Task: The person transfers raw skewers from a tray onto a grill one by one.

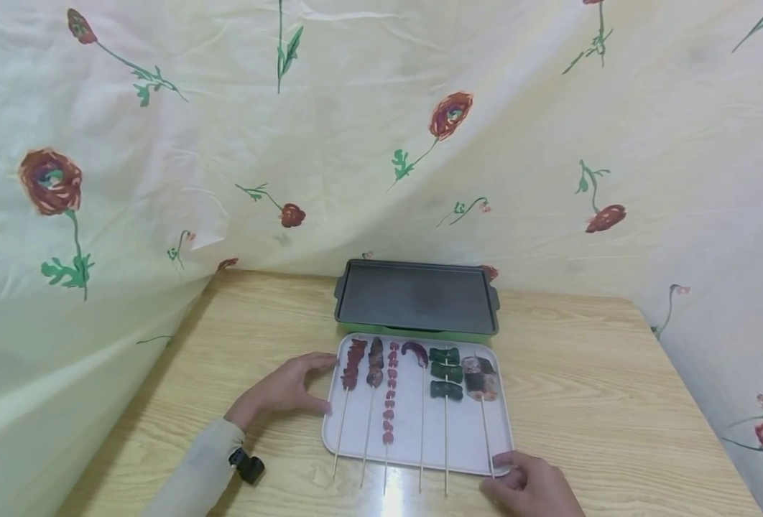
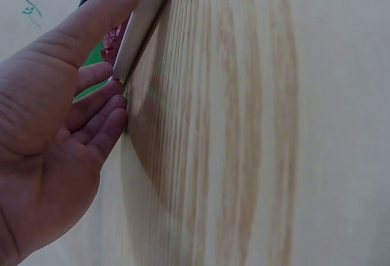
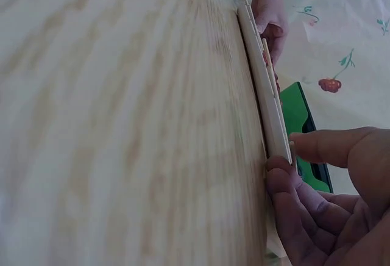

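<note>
A white rectangular tray lies on the wooden table, bearing several skewers side by side. From left to right they carry red meat-like pieces, brownish chunks, small pink pieces, a curved purple piece, dark green folded pieces and a dark-and-pale slab. My left hand holds the tray's left edge, thumb and fingers on its rim. At the near right corner, my right hand pinches the tray rim beside the slab skewer's stick, with fingers under the edge.
Directly behind the tray stands a black griddle with a green base. A flower-patterned cloth hangs behind and at both sides of the table. A small black device is on the left forearm.
</note>
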### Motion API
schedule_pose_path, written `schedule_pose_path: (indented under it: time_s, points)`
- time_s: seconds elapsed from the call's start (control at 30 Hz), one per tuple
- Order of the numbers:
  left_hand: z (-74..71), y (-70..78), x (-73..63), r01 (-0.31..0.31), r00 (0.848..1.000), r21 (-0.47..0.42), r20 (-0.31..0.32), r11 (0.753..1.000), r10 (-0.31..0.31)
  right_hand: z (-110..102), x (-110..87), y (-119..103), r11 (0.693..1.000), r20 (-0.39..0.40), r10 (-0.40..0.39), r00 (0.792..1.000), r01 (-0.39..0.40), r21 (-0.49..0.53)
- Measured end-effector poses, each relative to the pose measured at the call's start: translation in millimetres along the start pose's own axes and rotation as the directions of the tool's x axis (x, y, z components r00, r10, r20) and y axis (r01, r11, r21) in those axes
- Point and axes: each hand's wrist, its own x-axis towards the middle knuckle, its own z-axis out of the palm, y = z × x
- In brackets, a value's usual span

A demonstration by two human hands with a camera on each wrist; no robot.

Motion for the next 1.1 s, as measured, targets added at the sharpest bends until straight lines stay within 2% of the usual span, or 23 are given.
schedule_pose_path:
  time_s: [0.2,0.43,0.63,0.97,1.1]
  points:
    - [0.6,-0.7,1.0,0.026,1.0,-0.002,0.004,1.0,-0.026,-2.8,0.9,5.1,0.996,0.051,-0.031,0.998,0.026,0.09]
    - [0.1,1.5,0.1,0.015,1.0,-0.006,0.005,1.0,-0.015,-9.4,-1.8,7.7,0.966,0.132,-0.045,0.99,0.009,0.257]
    - [-0.9,3.5,-0.9,0.017,1.0,-0.01,0.007,1.0,-0.016,-11.5,-4.3,13.7,0.945,0.185,-0.092,0.979,0.027,0.326]
    - [-1.1,3.7,-1.7,0.025,1.0,-0.012,0.0,1.0,-0.025,-14.7,-17.8,19.4,0.91,0.2,-0.12,0.972,0.027,0.414]
    - [-1.2,4.1,-1.4,0.019,1.0,-0.025,-0.001,0.999,-0.019,-18.6,-26.4,14.9,0.918,0.169,-0.132,0.977,0.056,0.393]
